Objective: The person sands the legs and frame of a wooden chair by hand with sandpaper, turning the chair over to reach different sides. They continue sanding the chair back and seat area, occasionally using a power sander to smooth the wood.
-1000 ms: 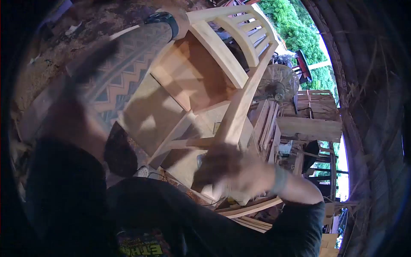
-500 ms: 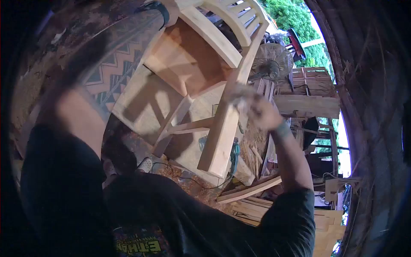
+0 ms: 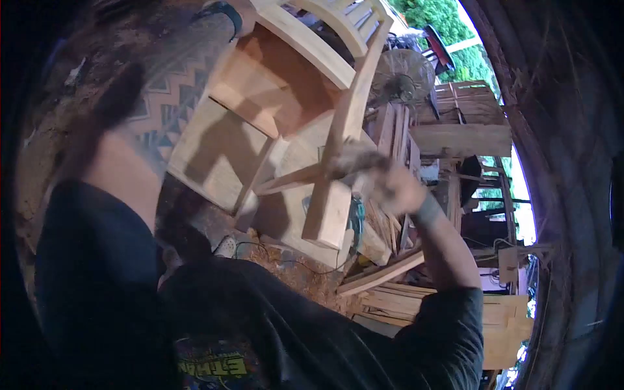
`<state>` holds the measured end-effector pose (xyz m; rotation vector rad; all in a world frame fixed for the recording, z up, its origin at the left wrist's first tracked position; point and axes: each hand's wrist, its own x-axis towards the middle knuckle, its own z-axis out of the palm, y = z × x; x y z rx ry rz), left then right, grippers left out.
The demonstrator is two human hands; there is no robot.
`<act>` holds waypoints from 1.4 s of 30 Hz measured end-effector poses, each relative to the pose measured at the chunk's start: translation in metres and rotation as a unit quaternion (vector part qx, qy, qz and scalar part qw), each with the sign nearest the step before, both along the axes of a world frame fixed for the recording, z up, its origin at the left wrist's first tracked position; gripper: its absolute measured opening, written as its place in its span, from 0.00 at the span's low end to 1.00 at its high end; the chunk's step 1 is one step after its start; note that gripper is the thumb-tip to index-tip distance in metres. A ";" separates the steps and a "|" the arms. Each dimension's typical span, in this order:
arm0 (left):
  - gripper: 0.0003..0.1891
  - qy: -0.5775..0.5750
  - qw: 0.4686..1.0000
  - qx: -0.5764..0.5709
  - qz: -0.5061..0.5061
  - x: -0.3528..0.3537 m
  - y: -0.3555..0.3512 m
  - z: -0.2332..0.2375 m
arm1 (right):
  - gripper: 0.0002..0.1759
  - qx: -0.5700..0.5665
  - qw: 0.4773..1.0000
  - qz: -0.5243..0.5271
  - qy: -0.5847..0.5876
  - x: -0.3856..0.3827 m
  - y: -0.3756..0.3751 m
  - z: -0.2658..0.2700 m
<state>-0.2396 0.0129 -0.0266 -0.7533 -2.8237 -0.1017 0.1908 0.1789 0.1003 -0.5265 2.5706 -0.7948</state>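
A pale, unfinished wooden chair (image 3: 328, 214) lies tilted in front of me, its slatted back (image 3: 357, 32) toward the top. My right hand (image 3: 396, 188) is closed and smeared by motion. In it is a crumpled, brownish, flat piece (image 3: 354, 160), pressed on the chair's long, thick leg; its kind is too blurred to make out. My left arm reaches up along the left side, with a dark band at the wrist. At the top edge my left hand (image 3: 244, 14) is against the chair's frame, its fingers out of sight.
A board (image 3: 195, 153) lies beneath the chair. Stacked wood strips (image 3: 396, 305) and offcuts lie to the right, near a round fan (image 3: 403, 75). A teal power tool (image 3: 356, 221) with a cord stands behind the leg. Shavings (image 3: 299, 276) cover the ground.
My right hand has moved down along the chair leg with the piece in it. The view has shifted slightly; my left hand stays at the frame.
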 end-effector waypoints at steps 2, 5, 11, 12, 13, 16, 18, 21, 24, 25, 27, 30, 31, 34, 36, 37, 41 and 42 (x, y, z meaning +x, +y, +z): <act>0.22 0.006 1.000 0.000 0.003 -0.001 -0.002 0.000 | 0.38 -0.145 0.974 -0.137 -0.111 0.016 -0.005 -0.013; 0.22 0.013 1.000 -0.014 0.008 0.001 0.002 -0.001 | 0.39 -0.255 0.922 -0.215 -0.198 0.027 -0.020 -0.020; 0.22 -0.016 1.000 0.014 0.013 0.002 -0.018 -0.001 | 0.17 0.062 0.982 0.172 0.039 0.021 -0.049 -0.009; 0.22 -0.030 0.999 0.042 0.001 0.007 -0.016 0.004 | 0.17 0.063 0.987 0.116 0.095 0.012 -0.026 -0.016; 0.21 -0.046 0.997 0.070 -0.005 0.010 -0.019 0.010 | 0.18 0.063 0.985 0.066 0.149 -0.005 0.000 -0.022; 0.22 -0.068 0.996 0.040 -0.044 0.076 -0.041 0.061 | 0.16 0.167 0.986 0.003 -0.020 -0.018 -0.006 -0.009; 0.23 -0.025 0.994 0.096 -0.051 0.042 -0.038 0.033 | 0.18 0.117 0.980 0.163 -0.009 -0.016 -0.061 0.002; 0.22 -0.085 0.979 0.186 0.011 0.039 -0.034 0.032 | 0.19 0.057 0.985 0.163 0.004 -0.029 -0.045 -0.005; 0.22 -0.129 0.974 0.184 -0.012 0.031 -0.032 0.027 | 0.18 0.128 0.989 0.078 -0.007 -0.122 0.058 -0.011; 0.22 -0.124 0.977 0.175 -0.022 0.030 -0.031 0.025 | 0.18 0.249 0.968 0.000 0.008 -0.138 0.066 -0.012; 0.22 -0.056 0.989 0.129 -0.036 0.027 -0.031 0.020 | 0.15 0.193 0.954 0.226 -0.031 -0.157 0.084 -0.041; 0.19 -0.020 0.996 0.066 0.061 0.033 -0.021 0.019 | 0.10 0.260 0.912 0.316 0.002 -0.077 -0.043 -0.032; 0.19 -0.053 0.991 0.116 0.052 0.035 -0.026 0.026 | 0.09 0.283 0.911 0.300 -0.016 -0.080 -0.044 -0.026; 0.21 -0.139 0.965 0.220 0.022 0.038 -0.036 0.036 | 0.10 0.223 0.905 0.346 0.108 -0.121 0.023 -0.019; 0.20 -0.137 0.968 0.207 0.024 0.038 -0.032 0.030 | 0.15 0.278 0.863 0.351 0.234 -0.127 0.057 -0.017; 0.20 -0.133 0.970 0.204 0.031 0.031 -0.032 0.030 | 0.16 0.273 0.868 0.335 0.245 -0.119 0.054 -0.018; 0.21 -0.100 0.979 0.168 0.057 0.034 -0.033 0.035 | 0.14 0.007 0.960 0.256 0.115 -0.029 -0.049 -0.010; 0.21 -0.085 0.982 0.159 0.054 0.033 -0.034 0.032 | 0.15 -0.011 0.960 0.258 0.113 -0.031 -0.040 -0.014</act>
